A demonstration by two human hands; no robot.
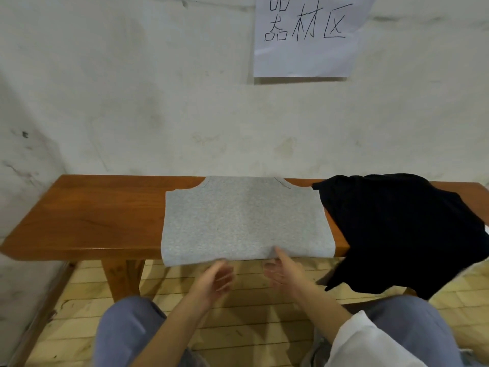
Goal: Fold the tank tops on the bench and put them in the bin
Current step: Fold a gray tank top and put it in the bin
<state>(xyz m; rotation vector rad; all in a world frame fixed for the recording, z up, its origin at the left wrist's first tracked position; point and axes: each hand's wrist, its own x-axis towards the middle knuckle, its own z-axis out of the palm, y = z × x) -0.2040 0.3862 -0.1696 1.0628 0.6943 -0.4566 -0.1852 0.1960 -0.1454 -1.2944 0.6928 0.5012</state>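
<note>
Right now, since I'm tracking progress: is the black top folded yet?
No, the black top lies crumpled, partly hanging off the bench.

head cam | looks fwd+down | close over bench (pixel 79 223) front edge | wall behind

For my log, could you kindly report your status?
Left hand open; right hand open, thumb on grey tank top hem. Black tank top heaped beside. Bin unseen.

Soft, even indoor light — fingers (pixel 225 276) perhaps motion-blurred, edges bowed by wide-angle lens.
</note>
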